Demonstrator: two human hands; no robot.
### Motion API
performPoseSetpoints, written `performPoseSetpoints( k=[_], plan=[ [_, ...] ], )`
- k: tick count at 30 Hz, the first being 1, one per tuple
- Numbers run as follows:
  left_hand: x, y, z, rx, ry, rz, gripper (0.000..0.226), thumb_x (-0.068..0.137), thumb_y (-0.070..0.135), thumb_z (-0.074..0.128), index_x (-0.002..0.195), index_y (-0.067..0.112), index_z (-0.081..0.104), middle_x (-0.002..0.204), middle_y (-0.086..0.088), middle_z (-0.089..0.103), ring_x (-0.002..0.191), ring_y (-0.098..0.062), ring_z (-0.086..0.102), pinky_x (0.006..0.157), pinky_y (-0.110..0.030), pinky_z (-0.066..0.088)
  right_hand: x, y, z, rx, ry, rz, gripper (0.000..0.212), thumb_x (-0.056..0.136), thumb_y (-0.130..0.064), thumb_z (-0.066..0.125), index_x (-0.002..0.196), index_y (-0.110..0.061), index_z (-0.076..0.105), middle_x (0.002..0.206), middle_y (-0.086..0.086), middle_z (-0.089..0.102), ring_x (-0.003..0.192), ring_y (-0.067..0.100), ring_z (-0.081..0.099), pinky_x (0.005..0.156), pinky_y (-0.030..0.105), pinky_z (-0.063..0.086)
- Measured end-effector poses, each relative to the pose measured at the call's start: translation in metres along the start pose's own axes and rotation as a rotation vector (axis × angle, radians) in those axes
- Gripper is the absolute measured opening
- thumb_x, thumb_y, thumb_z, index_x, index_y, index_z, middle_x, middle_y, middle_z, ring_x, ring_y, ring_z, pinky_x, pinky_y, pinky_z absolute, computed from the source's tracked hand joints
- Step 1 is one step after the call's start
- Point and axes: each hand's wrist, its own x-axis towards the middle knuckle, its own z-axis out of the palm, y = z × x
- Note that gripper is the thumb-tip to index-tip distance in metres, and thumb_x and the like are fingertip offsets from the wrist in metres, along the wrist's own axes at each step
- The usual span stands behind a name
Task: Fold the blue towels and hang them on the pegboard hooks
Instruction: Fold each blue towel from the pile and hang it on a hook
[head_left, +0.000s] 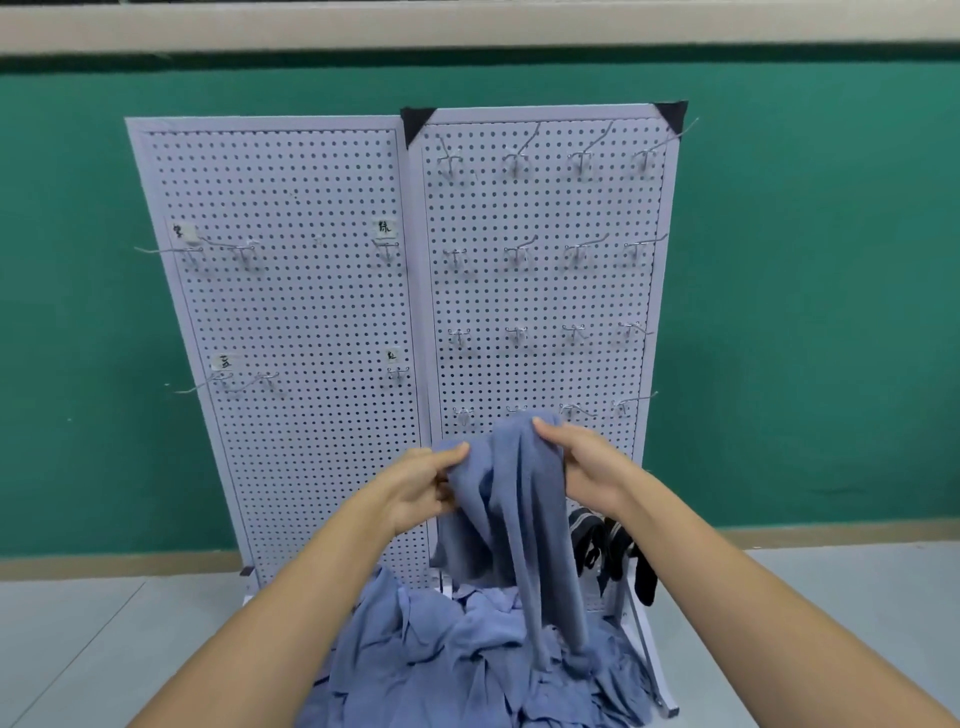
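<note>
Now | left hand (423, 480) grip: pinching blue towel (511, 499) | right hand (582, 462) grip: clutching same towel

Blue towel (511, 499), seemingly crumpled, before pegboard (545, 291)

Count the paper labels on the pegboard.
4 labels, all on the left panel: top left, top right, lower left, lower right. The held towel may hide others lower down.

Bare hooks (519, 249) stand reachable above; heaped towels (467, 660) block the pegboard's (291, 312) foot.
</note>
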Motion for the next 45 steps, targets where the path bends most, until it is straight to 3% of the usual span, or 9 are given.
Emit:
performPoseSetpoints(
  k=[4, 7, 14, 19, 24, 28, 33, 39, 45],
  plan=[
    [-0.002, 0.013, -0.023, -0.325, 0.03, 0.192, 0.035, 0.096, 0.032, 0.053, 0.118, 0.006, 0.061, 0.113, -0.01, 0.069, 0.105, -0.022, 0.065, 0.082, -0.035, 0.052, 0.001, -0.004, -0.005, -0.099, 0.094, -0.024, 0.025, 0.085, -0.02, 0.068, 0.104, -0.004, 0.066, 0.096, 0.011, 0.072, 0.087, 0.02, 0.068, 0.076, 0.03, 0.052],
    [-0.011, 0.009, -0.019, -0.115, -0.034, 0.103, 0.039, 0.091, 0.021, 0.06, 0.12, -0.005, 0.059, 0.12, -0.02, 0.064, 0.101, -0.024, 0.065, 0.084, -0.035, 0.056, 0.002, -0.002, -0.006, -0.058, 0.079, -0.031, 0.018, 0.086, -0.016, 0.067, 0.099, -0.004, 0.067, 0.097, 0.012, 0.073, 0.091, 0.022, 0.068, 0.082, 0.031, 0.052],
    [-0.013, 0.027, -0.021, -0.058, 0.178, 0.276, 0.019, 0.099, 0.023, 0.05, 0.097, 0.01, 0.063, 0.085, -0.003, 0.073, 0.081, -0.016, 0.068, 0.075, -0.033, 0.054, 0.0, 0.003, -0.017, -0.039, 0.081, 0.003, 0.048, 0.073, -0.024, 0.074, 0.115, -0.002, 0.065, 0.104, 0.012, 0.071, 0.091, 0.02, 0.068, 0.074, 0.029, 0.054],
    [-0.007, 0.039, -0.032, -0.132, 0.248, 0.242, 0.018, 0.097, 0.02, 0.054, 0.097, 0.005, 0.064, 0.093, -0.009, 0.07, 0.085, -0.019, 0.066, 0.075, -0.029, 0.053, 0.001, 0.004, -0.033, -0.013, 0.072, 0.03, 0.053, 0.074, -0.03, 0.074, 0.115, 0.0, 0.06, 0.104, 0.01, 0.068, 0.089, 0.019, 0.064, 0.07, 0.029, 0.054],
    [-0.003, 0.048, -0.046, -0.17, 0.309, 0.195, 0.015, 0.096, 0.018, 0.055, 0.094, 0.006, 0.065, 0.088, -0.006, 0.069, 0.082, -0.016, 0.065, 0.066, -0.026, 0.052, 0.005, 0.0, -0.041, 0.113, 0.202, 0.087, 0.024, 0.09, -0.02, 0.061, 0.108, -0.004, 0.064, 0.095, 0.01, 0.065, 0.084, 0.02, 0.06, 0.074, 0.031, 0.051],
    [0.001, 0.051, -0.053, -0.219, 0.292, 0.204, 0.015, 0.097, 0.017, 0.053, 0.09, 0.007, 0.063, 0.09, -0.006, 0.067, 0.084, -0.015, 0.063, 0.08, -0.027, 0.053, 0.008, 0.002, -0.044, 0.296, 0.228, -0.014, 0.023, 0.092, -0.011, 0.057, 0.115, -0.007, 0.056, 0.102, 0.009, 0.061, 0.088, 0.018, 0.057, 0.071, 0.028, 0.057],
    [0.0, 0.048, -0.053, -0.287, 0.199, 0.169, 0.019, 0.097, 0.017, 0.052, 0.106, 0.005, 0.063, 0.097, -0.007, 0.068, 0.092, -0.018, 0.064, 0.09, -0.031, 0.051, 0.007, 0.023, -0.032, -0.021, 0.158, 0.142, 0.024, 0.09, -0.011, 0.06, 0.112, -0.002, 0.06, 0.101, 0.011, 0.063, 0.088, 0.02, 0.058, 0.087, 0.034, 0.05],
    [-0.012, 0.045, -0.065, -0.175, 0.135, 0.109, 0.011, 0.093, 0.003, 0.055, 0.091, 0.002, 0.065, 0.086, -0.007, 0.07, 0.081, -0.014, 0.066, 0.072, -0.023, 0.057, 0.016, 0.01, -0.035, 0.133, 0.253, -0.052, 0.047, 0.089, -0.006, 0.061, 0.134, -0.008, 0.046, 0.104, 0.008, 0.061, 0.086, 0.015, 0.058, 0.067, 0.026, 0.051],
    [-0.013, 0.039, -0.079, 0.0, 0.159, 0.06, 0.011, 0.096, 0.004, 0.05, 0.096, 0.003, 0.062, 0.097, -0.011, 0.067, 0.083, -0.018, 0.065, 0.066, -0.028, 0.058, 0.007, 0.01, -0.042, -0.392, 0.326, 0.038, 0.04, 0.087, -0.01, 0.068, 0.123, -0.02, 0.057, 0.089, 0.004, 0.059, 0.076, 0.012, 0.056, 0.059, 0.023, 0.047]
  ],
)
